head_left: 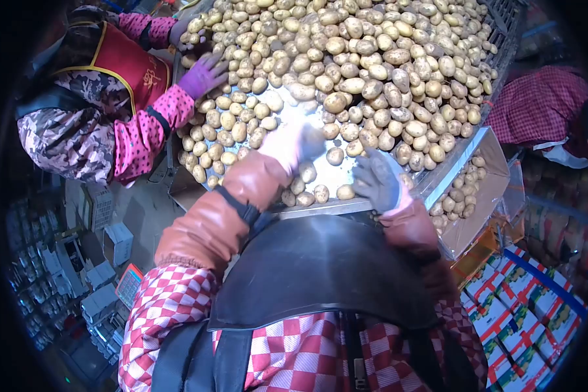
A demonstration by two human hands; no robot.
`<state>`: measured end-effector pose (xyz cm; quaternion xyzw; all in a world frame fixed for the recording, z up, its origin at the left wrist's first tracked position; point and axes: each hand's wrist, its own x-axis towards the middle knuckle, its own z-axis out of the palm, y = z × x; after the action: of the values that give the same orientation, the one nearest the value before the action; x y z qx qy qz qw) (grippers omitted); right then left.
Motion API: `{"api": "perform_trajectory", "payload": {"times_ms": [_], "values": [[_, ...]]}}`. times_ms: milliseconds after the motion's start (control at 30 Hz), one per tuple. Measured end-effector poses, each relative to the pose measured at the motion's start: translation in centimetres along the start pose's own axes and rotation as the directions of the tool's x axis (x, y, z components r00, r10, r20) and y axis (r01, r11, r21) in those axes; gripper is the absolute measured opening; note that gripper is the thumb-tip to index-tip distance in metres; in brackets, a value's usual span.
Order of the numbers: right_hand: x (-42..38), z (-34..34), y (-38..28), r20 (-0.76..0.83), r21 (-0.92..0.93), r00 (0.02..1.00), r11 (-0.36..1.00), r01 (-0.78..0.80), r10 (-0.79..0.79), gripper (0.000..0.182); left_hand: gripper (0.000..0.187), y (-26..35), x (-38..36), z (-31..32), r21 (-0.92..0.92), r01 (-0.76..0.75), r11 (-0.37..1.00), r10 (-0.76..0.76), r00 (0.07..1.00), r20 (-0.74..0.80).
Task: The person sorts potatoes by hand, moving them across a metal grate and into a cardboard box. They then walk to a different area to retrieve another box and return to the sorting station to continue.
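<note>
A large heap of potatoes point(372, 65) covers the sorting table point(294, 212). My left hand point(309, 142), gloved and smeared by motion and glare, reaches over the bright bare patch in the middle of the table. Loose potatoes point(307, 172) lie just below it; I cannot tell whether its fingers hold one. Close to the front edge, my right hand point(376, 181) in a grey glove rests with fingers stretched out and apart, beside a few potatoes. Another single potato point(334, 155) sits between my two hands.
At the left a person point(78, 98) reaches into the heap with purple gloves point(202, 77). Another person's checked sleeve point(536, 108) shows at the right. A cardboard box point(490, 176) with potatoes adjoins the table's right side. Printed cartons point(529, 320) stand at the lower right.
</note>
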<state>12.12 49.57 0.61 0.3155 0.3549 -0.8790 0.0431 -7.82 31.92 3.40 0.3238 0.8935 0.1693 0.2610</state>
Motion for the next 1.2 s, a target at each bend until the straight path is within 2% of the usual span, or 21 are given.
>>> {"api": "perform_trajectory", "payload": {"times_ms": [33,100,167,267,333,367,433,467,500,533,567,600,633,733,800,867,967,1033,1067,1133,1200], "values": [[0.8,-0.4,1.0,0.035,0.21,0.997,0.975,-0.073,0.067,0.049,0.052,-0.3,-0.6,1.3,0.064,-0.291,0.955,0.296,0.95,-0.096],[1.8,0.4,1.3,0.138,0.346,0.981,0.921,-0.178,0.138,0.043,0.047,0.0,1.0,2.0,0.083,-0.347,0.934,0.356,0.921,-0.158],[4.7,-2.6,4.3,0.113,0.214,0.986,0.966,-0.148,0.126,0.05,0.046,1.0,3.3,0.2,0.13,-0.165,0.978,0.205,0.893,-0.401],[2.0,-1.2,2.9,0.043,0.246,0.999,0.969,-0.011,0.0,0.033,0.052,0.2,6.6,-1.5,0.271,0.116,0.956,-0.087,0.989,-0.116],[0.4,-4.1,1.9,0.105,0.242,0.994,0.97,-0.022,-0.004,0.037,0.046,-2.2,8.2,-0.2,0.14,-0.012,0.99,0.05,0.962,-0.269],[-1.3,-3.7,-0.2,0.029,0.238,0.999,0.97,-0.044,0.038,0.036,0.045,-1.5,8.1,-0.3,0.016,0.106,0.994,-0.098,0.963,-0.251],[-3.9,-7.4,-1.0,-0.06,-0.058,0.964,0.965,0.256,-0.26,0.032,0.059,-2.2,8.3,-0.3,0.126,0.155,0.98,-0.135,0.978,-0.157],[-6.0,-9.6,-2.9,0.014,-0.478,0.881,0.771,0.42,-0.472,0.035,0.058,-1.9,7.6,0.0,0.223,0.168,0.96,-0.122,0.971,-0.207],[-8.1,-11.8,-4.9,0.087,-0.8,0.749,0.402,0.445,-0.657,0.039,0.059,-1.9,7.4,0.2,0.201,0.175,0.964,-0.133,0.969,-0.208],[-10.2,-13.4,-7.5,-0.109,-0.952,0.761,0.288,0.106,-0.64,0.038,0.06,-2.5,7.2,0.5,0.152,0.168,0.974,-0.132,0.965,-0.225],[-11.5,-15.9,-10.1,-0.286,-0.685,0.726,0.663,0.302,-0.625,0.03,0.061,-2.8,6.7,0.7,0.1,0.16,0.982,-0.13,0.957,-0.258],[-12.7,-18.3,-12.7,-0.459,0.039,0.666,0.736,0.676,-0.588,0.025,0.063,-2.8,6.1,0.5,-0.058,0.239,0.969,-0.246,0.945,-0.218],[-14.0,-20.8,-15.3,-0.611,0.407,0.586,0.423,0.81,-0.533,0.025,0.066,-2.8,5.7,0.4,-0.207,0.324,0.923,-0.358,0.921,-0.153],[-14.3,-29.2,-15.4,-0.584,0.082,0.48,0.541,0.837,-0.655,0.031,0.063,-3.1,4.2,2.8,-0.437,0.07,0.897,-0.189,0.953,-0.236],[-11.4,-27.5,-11.9,-0.166,0.447,0.775,0.654,0.61,-0.609,0.032,0.061,-2.6,3.7,4.2,-0.312,-0.008,0.95,-0.094,0.945,-0.312],[-6.8,-17.3,-7.4,-0.055,0.606,0.93,0.728,0.319,-0.362,0.044,0.06,5.1,1.0,3.1,-0.493,0.059,0.868,-0.086,0.996,-0.031],[-5.7,-4.2,-3.6,0.027,0.154,0.985,0.974,0.163,-0.169,0.077,0.045,12.4,-2.7,2.5,-0.254,-0.459,0.851,0.441,0.888,-0.128],[-4.2,-4.2,-0.9,-0.009,-0.127,0.917,0.91,0.395,-0.399,0.045,0.037,11.9,-3.2,2.2,-0.102,-0.525,0.845,0.513,0.85,-0.122],[-3.5,-4.2,0.5,-0.027,-0.269,0.862,0.835,0.481,-0.506,0.033,0.036,10.8,-3.0,1.7,-0.309,-0.352,0.884,0.345,0.935,-0.079],[-3.8,-6.7,-0.2,-0.201,0.246,0.979,0.965,0.092,-0.042,0.029,0.034,7.6,-2.7,0.9,-0.382,-0.113,0.917,0.1,0.994,-0.053],[-5.8,-7.6,-1.7,-0.317,0.42,0.948,0.895,0.152,-0.012,0.029,0.039,2.6,-3.3,3.1,-0.18,-0.292,0.939,0.248,0.941,-0.23]]}}
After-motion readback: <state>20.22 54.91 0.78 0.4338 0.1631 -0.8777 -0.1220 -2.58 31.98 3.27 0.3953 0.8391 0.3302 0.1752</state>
